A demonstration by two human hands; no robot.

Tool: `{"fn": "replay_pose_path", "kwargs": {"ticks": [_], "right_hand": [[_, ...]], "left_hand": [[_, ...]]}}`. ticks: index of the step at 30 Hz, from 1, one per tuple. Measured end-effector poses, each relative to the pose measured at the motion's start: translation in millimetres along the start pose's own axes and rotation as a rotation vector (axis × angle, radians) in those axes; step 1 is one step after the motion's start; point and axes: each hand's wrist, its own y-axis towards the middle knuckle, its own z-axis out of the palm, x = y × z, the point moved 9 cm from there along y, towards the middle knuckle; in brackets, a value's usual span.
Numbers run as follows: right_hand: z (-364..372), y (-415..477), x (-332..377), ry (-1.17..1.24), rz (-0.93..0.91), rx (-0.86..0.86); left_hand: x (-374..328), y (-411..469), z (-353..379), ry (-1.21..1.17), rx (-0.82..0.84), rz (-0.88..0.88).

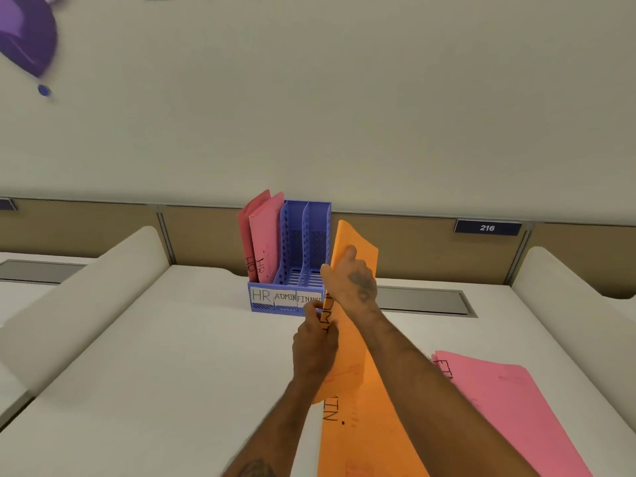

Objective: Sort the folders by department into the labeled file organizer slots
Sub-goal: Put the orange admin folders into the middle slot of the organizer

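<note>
Organizer: two pink folders in HR slot | both hands gripping orange ADMIN folder

Left hand pinching, right hand gripping (forearms converging).

The blue perforated organizer holds 2 pink folders; right of the organizer are orange folders, then more pink folders.

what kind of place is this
Likely an office workstation: a white desk with side dividers, a numbered plate reading 216 on the back panel, and a file organizer labeled HR, ADMIN, FINANCE.
</note>
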Motion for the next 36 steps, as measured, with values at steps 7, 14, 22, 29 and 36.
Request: {"fn": "replay_pose_path", "kwargs": {"ticks": [7, 14, 22, 29, 36], "right_hand": [[-11.8, 5.1, 42.1, 0.048, -0.005, -0.058], [-0.4, 10.8, 79.2, 0.104, -0.066, -0.131], [19.1, 41.2, 126.1, 0.106, -0.051, -0.253], [29.0, 74.6, 168.9, 0.164, -0.14, -0.317], [51.1, 106.2, 195.0, 0.126, -0.243, -0.378]], "left_hand": [[-0.8, 7.8, -28.2, 0.082, -0.054, 0.077], [12.6, 35.4, -40.8, 0.07, 0.094, 0.122], [46.2, 88.2, -88.7, -0.028, 0.34, 0.285], [45.6, 178.9, -136.5, 0.189, 0.403, 0.493], [50.9, 283.2, -133.1, 0.59, 0.288, 0.566]]}}
